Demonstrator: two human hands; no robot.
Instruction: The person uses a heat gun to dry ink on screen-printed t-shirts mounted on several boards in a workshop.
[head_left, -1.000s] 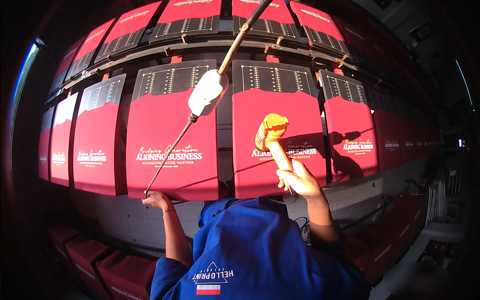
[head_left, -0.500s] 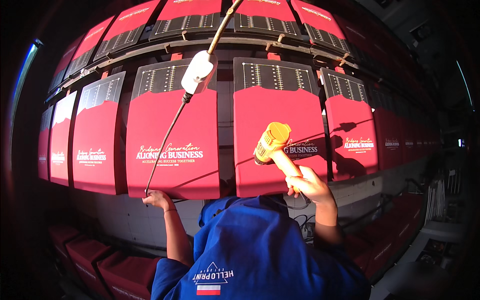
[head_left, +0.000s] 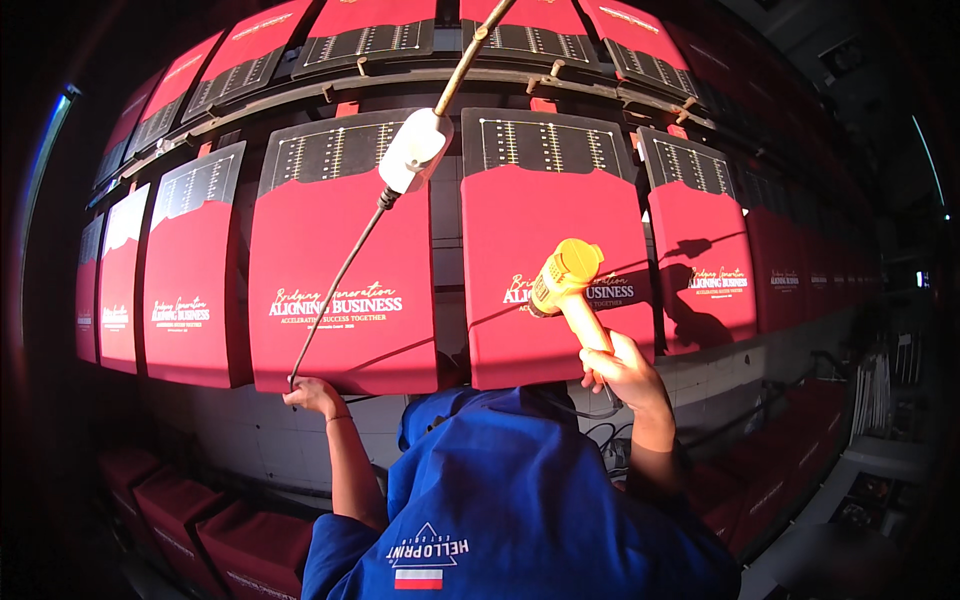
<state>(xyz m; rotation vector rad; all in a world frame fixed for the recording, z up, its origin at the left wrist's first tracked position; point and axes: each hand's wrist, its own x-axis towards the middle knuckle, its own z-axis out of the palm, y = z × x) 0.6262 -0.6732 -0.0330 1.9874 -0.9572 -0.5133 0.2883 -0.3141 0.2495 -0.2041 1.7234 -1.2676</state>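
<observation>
A yellow heat gun (head_left: 572, 270) is gripped by its handle in my right hand (head_left: 630, 375), held over a red printed fabric panel (head_left: 555, 220) on a dark board. Its nozzle points left and down, and whether it touches the fabric I cannot tell. At the lower left corner of the neighbouring red panel (head_left: 340, 230), my left hand (head_left: 315, 395) is closed around a thin dark cord (head_left: 345, 265). The cord climbs to a white socket-like block (head_left: 416, 150) hanging from a thicker cable (head_left: 470, 50).
More red panels on boards stand in a row to the left (head_left: 190, 250) and right (head_left: 700, 240). A metal rail (head_left: 400, 80) runs behind them, with another row beyond. Dark red panels (head_left: 250, 545) lie low at the left, and loose cables (head_left: 607, 437) hang by my right forearm.
The heat gun has shifted right and slightly up with my right hand, uncovering more lettering. The white block has swung a little right and down. My left hand stays nearly in place.
</observation>
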